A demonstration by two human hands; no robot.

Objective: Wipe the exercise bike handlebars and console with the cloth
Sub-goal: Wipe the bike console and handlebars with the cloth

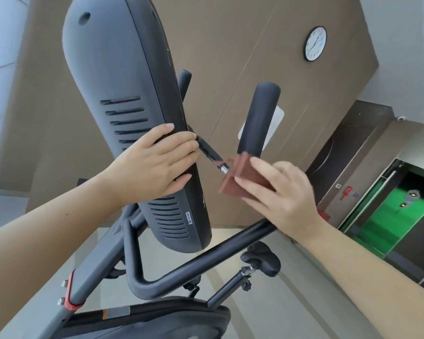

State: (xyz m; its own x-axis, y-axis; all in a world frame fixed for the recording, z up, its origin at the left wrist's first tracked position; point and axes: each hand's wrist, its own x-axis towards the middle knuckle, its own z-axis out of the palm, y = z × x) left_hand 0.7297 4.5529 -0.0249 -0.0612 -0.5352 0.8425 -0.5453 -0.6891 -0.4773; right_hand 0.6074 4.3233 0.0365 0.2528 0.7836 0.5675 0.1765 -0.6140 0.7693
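Rust-brown fabric marks the cloth (240, 177), which is seen folded and slightly blurred, held just below the lower end of the nearer handlebar grip (260, 118) and beside the bolted end of a thin black bracket (209, 152). It is pinched by the right hand (282, 192), whose fingers are laid fairly straight over its outer face; the thumb is hidden behind the fabric.

The console (123, 94) is viewed from behind: a long, rounded, dark grey matt shell, tilted, with a round hole near its top end and two banks of horizontal vent slots. Its right edge is gripped at mid-height by the left hand (154, 162), with fingers wrapped over the edge and the thumb pressed lower on the shell. A small white label (188, 217) is stuck at the lower right edge of the shell; its print is too small to be read.

A second black grip (184, 81) is seen rising behind the console. The bent black handlebar tube (206, 260) runs under the console's lower end, and the saddle (262, 260) is seen beyond it. An orange sticker (105, 313) on the frame cannot be read. A round black-rimmed clock (315, 43) with numerals is mounted on the brown wall.
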